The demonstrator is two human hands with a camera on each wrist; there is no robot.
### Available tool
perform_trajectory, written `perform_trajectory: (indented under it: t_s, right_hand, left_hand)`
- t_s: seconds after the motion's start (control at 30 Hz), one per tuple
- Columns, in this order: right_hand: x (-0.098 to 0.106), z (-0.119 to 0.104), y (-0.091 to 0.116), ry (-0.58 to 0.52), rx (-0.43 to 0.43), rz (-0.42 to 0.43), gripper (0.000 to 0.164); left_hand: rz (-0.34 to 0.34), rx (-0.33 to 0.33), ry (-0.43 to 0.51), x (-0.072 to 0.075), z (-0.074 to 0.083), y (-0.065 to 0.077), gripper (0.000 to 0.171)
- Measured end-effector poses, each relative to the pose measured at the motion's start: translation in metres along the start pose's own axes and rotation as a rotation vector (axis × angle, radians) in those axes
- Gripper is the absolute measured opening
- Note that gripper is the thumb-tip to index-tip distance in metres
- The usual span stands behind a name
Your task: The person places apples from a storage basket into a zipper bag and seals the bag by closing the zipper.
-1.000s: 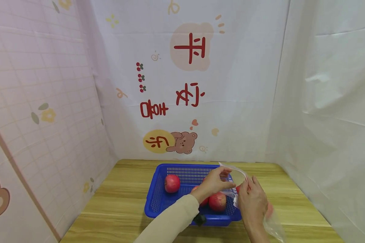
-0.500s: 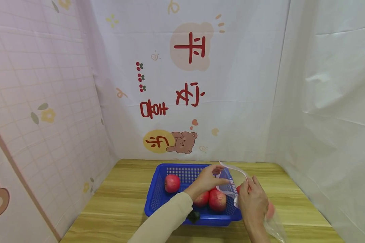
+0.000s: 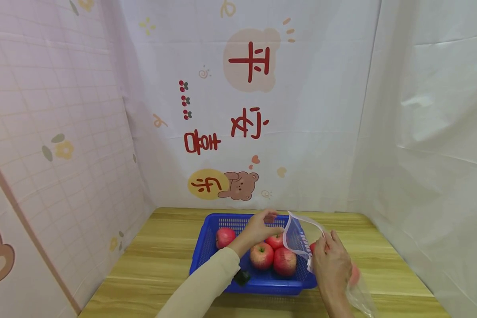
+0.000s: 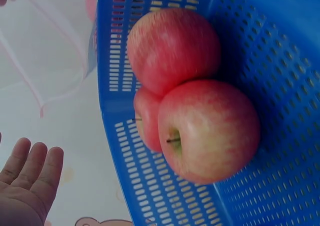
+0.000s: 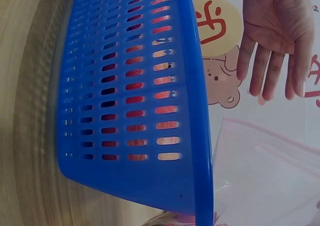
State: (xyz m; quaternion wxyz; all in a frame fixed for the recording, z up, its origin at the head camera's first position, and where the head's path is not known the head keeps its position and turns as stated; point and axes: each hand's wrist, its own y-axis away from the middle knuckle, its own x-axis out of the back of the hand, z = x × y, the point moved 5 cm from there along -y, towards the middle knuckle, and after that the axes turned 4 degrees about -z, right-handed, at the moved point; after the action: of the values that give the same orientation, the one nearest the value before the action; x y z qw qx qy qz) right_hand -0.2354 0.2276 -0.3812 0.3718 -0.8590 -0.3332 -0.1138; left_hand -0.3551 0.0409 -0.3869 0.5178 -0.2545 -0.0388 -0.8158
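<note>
Apparently mid-bagging, the right hand [image 3: 332, 268] pinches the clear plastic bag [image 5: 265, 181] while the loosely spread left hand [image 3: 257, 230] likely needs 1 apple [image 3: 261, 257].

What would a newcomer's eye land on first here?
First, the bright blue basket of red apples on the wooden table. At its right side, the right hand grips a clear bag, mouth open, while the empty left hand hovers near the basket. Behind, big red characters stand out on the white backdrop.

I see a blue basket [image 3: 262, 289], red apples [image 3: 285, 262] w/ yellowish streaks, clear bag [image 5: 265, 176] w/ pinkish edge, yellow-brn wood-grain table [image 3: 143, 265] & wht backdrop [image 3: 314, 110] w/ red characters [image 3: 250, 62].
</note>
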Motion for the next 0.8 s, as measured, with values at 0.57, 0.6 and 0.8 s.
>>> perform_trajectory:
  t_s: [0.57, 0.6, 0.8]
  right_hand:
    - [0.0, 0.002, 0.0, -0.005, -0.019, -0.022, 0.032]
    - [0.0, 0.002, 0.0, -0.005, -0.021, -0.024, 0.032]
    - [0.001, 0.002, 0.0, -0.003, -0.021, -0.025, 0.032]
  left_hand:
    - [0.059, 0.047, -0.002, 0.021, -0.019, 0.003, 0.053]
    - [0.059, 0.046, -0.001, 0.022, -0.02, 0.003, 0.053]
    - [0.048, 0.062, -0.023, 0.03, -0.024, 0.006, 0.054]
